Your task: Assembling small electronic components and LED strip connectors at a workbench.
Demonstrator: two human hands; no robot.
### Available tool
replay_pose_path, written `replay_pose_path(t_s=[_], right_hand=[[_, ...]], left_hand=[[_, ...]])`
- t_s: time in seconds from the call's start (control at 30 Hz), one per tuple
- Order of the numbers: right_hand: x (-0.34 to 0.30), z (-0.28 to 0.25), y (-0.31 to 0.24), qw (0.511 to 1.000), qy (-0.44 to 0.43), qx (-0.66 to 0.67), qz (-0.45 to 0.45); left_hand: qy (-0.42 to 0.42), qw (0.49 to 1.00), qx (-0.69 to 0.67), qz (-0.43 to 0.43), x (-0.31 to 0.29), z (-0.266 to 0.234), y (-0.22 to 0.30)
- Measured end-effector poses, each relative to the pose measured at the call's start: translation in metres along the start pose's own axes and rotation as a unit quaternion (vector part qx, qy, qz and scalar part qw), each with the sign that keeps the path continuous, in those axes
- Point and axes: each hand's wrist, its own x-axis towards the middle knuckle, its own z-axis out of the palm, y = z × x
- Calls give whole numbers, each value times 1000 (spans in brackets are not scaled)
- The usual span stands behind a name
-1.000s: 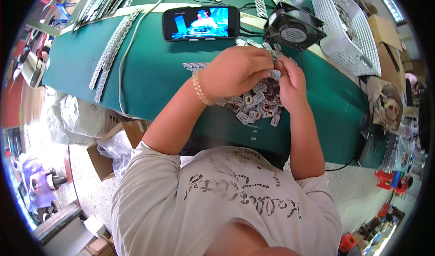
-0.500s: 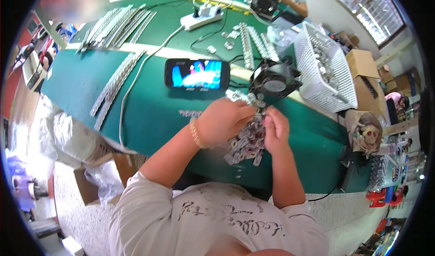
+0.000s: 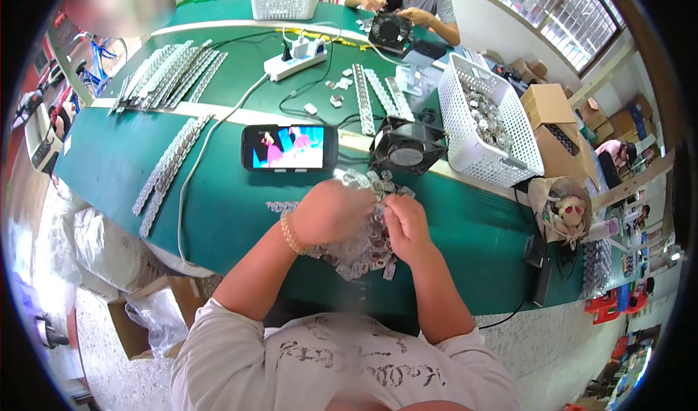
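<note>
A heap of small silvery parts (image 3: 356, 260) lies on the green table in front of me. Over it, my left hand (image 3: 331, 211) is smeared by motion, and its fingers cannot be made out. At the heap's right side, my right hand (image 3: 408, 228) has thumb and forefinger pinched together; whatever sits between them is too small to name. A short strip of joined parts (image 3: 282, 207) pokes out beside my left wrist. Beyond the hands stand a phone (image 3: 289, 148) with a lit screen and a black fan (image 3: 407, 146).
Right of the fan, a white plastic basket (image 3: 456, 138) holds more small parts. Bundled strips (image 3: 161, 73) and two more strips (image 3: 171, 171) lie leftward. A white cable (image 3: 195, 165) runs from a power strip (image 3: 294, 63). Across the table sits a person (image 3: 436, 11).
The view has shifted, so the table's far side and the person there show more fully. My left hand has become blurred; my right hand keeps its pinch above the heap.
</note>
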Motion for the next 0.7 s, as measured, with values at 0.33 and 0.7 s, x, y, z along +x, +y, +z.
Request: replay_pose_path(t_s=[0.33, 0.7], right_hand=[[2, -3, -5, 967, -21, 213, 141], [-2, -5, -7, 890, -45, 416, 182]], left_hand=[[11, 999, -29, 10, -1, 3, -5], [-28, 995, -99, 5, -5, -1, 3]])
